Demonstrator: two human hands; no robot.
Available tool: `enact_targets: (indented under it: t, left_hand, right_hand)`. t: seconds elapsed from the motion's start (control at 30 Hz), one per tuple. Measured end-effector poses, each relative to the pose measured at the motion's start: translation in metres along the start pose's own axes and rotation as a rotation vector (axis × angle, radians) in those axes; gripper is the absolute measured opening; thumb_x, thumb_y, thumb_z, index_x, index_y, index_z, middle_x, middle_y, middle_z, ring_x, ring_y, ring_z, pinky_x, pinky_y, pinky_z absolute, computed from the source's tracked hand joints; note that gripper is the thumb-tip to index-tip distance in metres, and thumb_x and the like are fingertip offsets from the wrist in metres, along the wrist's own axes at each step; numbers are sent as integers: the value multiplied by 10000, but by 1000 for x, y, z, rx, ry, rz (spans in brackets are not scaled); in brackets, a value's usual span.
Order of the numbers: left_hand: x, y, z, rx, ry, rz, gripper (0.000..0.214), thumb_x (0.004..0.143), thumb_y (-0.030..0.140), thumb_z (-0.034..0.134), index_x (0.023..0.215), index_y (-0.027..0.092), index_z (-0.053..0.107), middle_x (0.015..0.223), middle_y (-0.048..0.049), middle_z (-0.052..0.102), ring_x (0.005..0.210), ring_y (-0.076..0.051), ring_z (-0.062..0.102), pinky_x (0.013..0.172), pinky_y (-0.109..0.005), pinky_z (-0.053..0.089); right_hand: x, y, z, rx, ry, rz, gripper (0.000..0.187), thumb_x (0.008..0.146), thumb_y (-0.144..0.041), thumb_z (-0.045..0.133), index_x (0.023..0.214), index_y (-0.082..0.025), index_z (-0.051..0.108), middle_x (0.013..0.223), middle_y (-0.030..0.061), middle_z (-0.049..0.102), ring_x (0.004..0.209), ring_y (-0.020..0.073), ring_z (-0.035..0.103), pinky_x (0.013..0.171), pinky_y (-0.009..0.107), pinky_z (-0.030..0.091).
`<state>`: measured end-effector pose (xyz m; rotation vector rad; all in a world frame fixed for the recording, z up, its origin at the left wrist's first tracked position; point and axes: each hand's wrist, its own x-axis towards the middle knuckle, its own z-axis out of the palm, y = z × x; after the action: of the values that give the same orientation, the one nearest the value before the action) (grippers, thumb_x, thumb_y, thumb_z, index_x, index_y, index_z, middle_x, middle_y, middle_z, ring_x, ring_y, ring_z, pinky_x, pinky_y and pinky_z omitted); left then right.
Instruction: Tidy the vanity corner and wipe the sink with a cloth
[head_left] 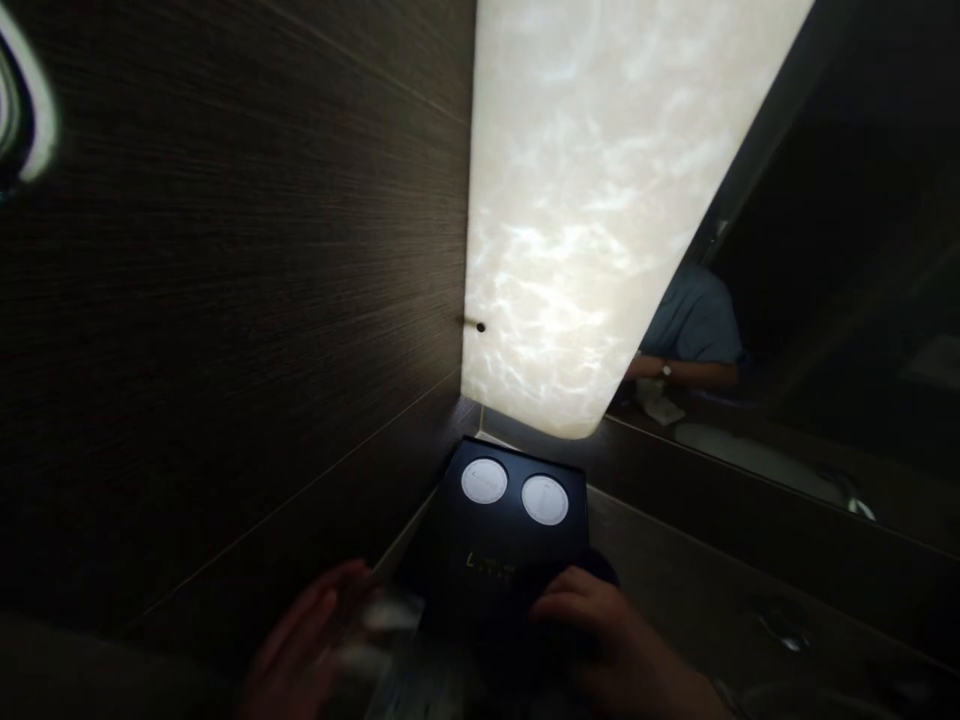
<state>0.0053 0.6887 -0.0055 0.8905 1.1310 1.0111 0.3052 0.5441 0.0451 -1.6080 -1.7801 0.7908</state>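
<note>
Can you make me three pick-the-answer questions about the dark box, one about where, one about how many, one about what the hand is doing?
1. Where does the dark box stand?
A. in the corner below the glowing panel
B. in the sink
C. on the floor

2. How many white round discs lie on it?
A. one
B. two
C. four

3. What is the right hand doing?
A. resting on the box's near edge
B. pointing at the mirror
C. hanging away from the box

Answers: 1 A, the box sits where wall and panel meet. 2 B, two discs lie side by side. 3 A, its fingers lie on the box.
</note>
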Motion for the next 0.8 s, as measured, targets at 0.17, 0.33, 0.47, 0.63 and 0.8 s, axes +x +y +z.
enact_targets:
  t: [0.17,0.33,0.47,0.63,0.8]
  left_hand:
    - [67,35,121,209,-245,222,733,645,541,725,1217,103,586,1244,-154,627,1167,-318,601,1064,-483,472]
    - [118,21,197,505,-274,607,718,587,510,664,1109,17,653,1181,-226,595,1106,-351,579,1046,-505,440]
    - [136,4,214,618,-278,708,718,649,480,637,1165,-19,634,1189,-252,606,1135,-382,562,1066,-536,401]
    - [135,0,210,707,-246,794,720,709,490,646,1249,16,595,1312,-238,569,1257,-381,502,1115,-526,367]
    - [96,3,181,677,-169,844,592,811,479,581,1256,89,565,1338,-198,561,1262,-337,509,1117,-541,372]
  right_hand:
    - [-82,19,-67,2,709,351,390,750,-350,602,1129,-315,685,1160,57,722,1092,303,666,991,486,529]
    - [-116,67,-87,-169,778,444,528,821,-545,589,1291,-304,594,1374,84,609,1286,326,552,1108,563,438]
    - [-48,85,-75,-298,413,285,352,900,-405,562,1181,-230,683,1332,114,613,1275,285,524,1125,513,406]
    - [70,92,-44,-540,259,227,424,864,-377,672,1257,-223,628,1254,104,640,1192,300,528,1064,505,387]
    - [115,102,-32,-665,179,266,802,692,-587,793,1325,-155,554,1247,173,582,1189,345,507,1049,490,372]
